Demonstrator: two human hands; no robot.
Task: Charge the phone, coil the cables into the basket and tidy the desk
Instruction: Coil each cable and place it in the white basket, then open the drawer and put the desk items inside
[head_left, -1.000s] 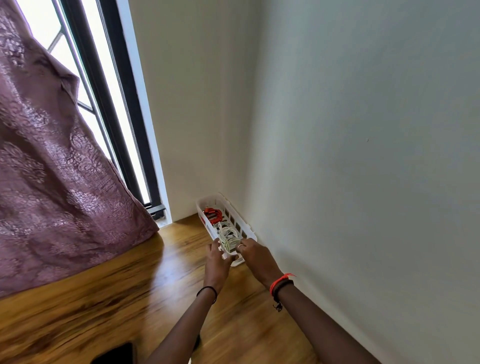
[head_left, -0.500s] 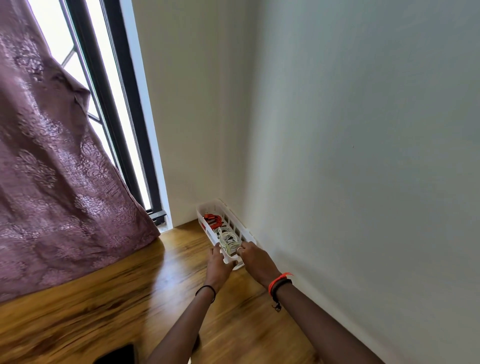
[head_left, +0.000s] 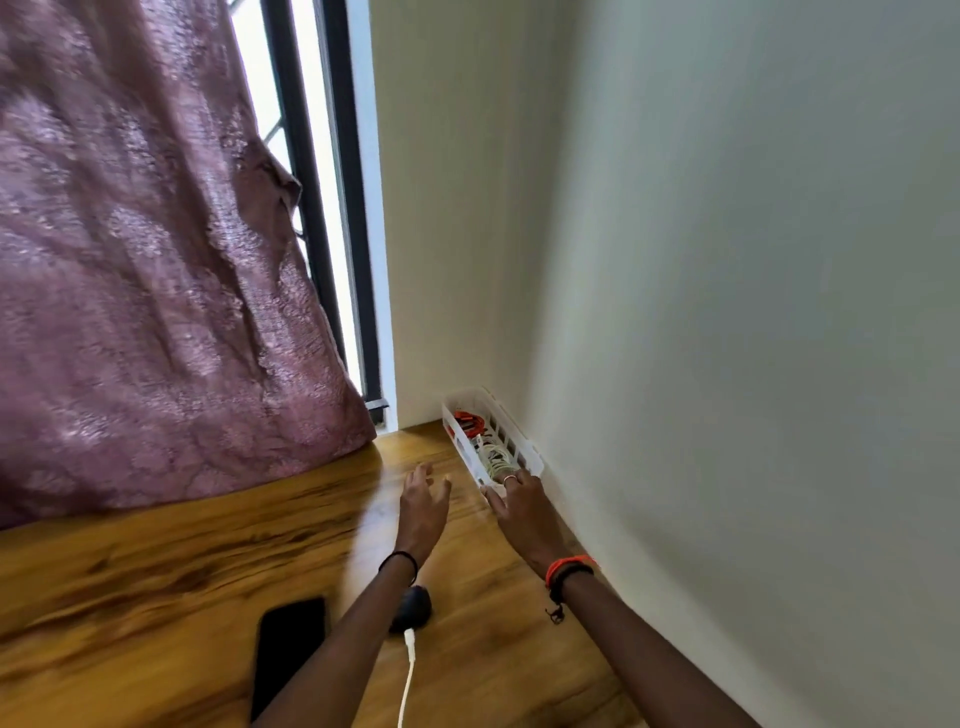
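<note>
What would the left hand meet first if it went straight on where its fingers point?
Bare desk lies ahead of the left hand; beyond that, probably the far left corner of the white basket, or the wall behind it. Depth is unclear.

The person is wearing a thin black band (head_left: 399, 558) around the left wrist, just behind the left hand (head_left: 423, 499). On the right wrist an orange band (head_left: 570, 562) is sitting beside a black cord bracelet (head_left: 567, 576), its knotted end dangling below. A slim ring (head_left: 510, 479) is showing on one finger of the right hand (head_left: 519, 501). Both forearms are showing bare.
</note>
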